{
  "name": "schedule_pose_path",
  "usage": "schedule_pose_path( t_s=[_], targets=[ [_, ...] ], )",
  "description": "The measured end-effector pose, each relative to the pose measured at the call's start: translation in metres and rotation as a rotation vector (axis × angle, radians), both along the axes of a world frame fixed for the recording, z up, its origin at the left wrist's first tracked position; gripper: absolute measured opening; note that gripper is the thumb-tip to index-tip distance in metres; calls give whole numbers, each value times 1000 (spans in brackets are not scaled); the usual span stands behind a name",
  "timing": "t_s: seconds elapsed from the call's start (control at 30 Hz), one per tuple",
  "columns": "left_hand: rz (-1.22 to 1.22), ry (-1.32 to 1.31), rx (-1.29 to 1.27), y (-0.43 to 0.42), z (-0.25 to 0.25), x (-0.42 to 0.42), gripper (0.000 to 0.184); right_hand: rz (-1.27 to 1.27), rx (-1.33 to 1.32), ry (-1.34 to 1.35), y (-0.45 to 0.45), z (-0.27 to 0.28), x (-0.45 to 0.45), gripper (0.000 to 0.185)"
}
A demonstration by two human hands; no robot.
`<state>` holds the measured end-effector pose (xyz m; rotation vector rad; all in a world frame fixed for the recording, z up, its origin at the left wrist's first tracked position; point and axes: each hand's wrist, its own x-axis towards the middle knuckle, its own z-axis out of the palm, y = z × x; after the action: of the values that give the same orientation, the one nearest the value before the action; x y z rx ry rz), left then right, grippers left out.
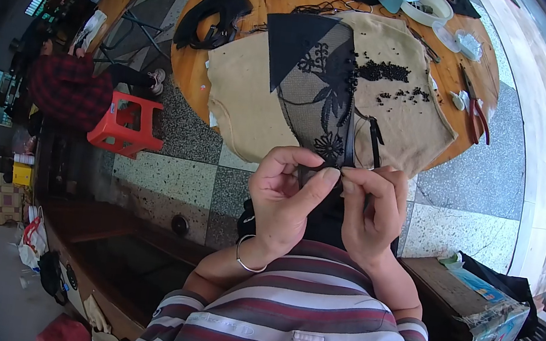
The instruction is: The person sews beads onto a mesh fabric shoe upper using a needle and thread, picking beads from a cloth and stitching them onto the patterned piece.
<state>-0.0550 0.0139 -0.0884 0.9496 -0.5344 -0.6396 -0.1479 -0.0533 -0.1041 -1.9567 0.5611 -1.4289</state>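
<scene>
A piece of black lace fabric (317,93) with floral embroidery and beadwork stretches from the round table down to my hands. Its near edge is pinched between the thumb and forefinger of my left hand (287,196), which wears a bracelet (249,256). Close beside it, the thumb and forefinger of my right hand (375,208) press together at the same edge; whatever sits between these tips is too small to make out. A thin black strap with a zipper-like pull (375,134) lies just beyond. Loose black beads (386,71) are scattered on the beige cloth (249,88) under the lace.
The round wooden table (194,8) also carries red-handled pliers (474,107), a white bowl (432,11) and a black fabric piece (217,18). On the left, a person in a checked shirt (70,85) sits on a red stool (128,127). A cardboard box (469,307) stands right of me.
</scene>
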Motion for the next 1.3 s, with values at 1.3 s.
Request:
schedule_pose_path(
  t_s=[1.3],
  targets=[
    [14, -306, 27, 5, -7, 2, 28, 9, -74, 24, -8, 1, -7, 25]
  ],
)
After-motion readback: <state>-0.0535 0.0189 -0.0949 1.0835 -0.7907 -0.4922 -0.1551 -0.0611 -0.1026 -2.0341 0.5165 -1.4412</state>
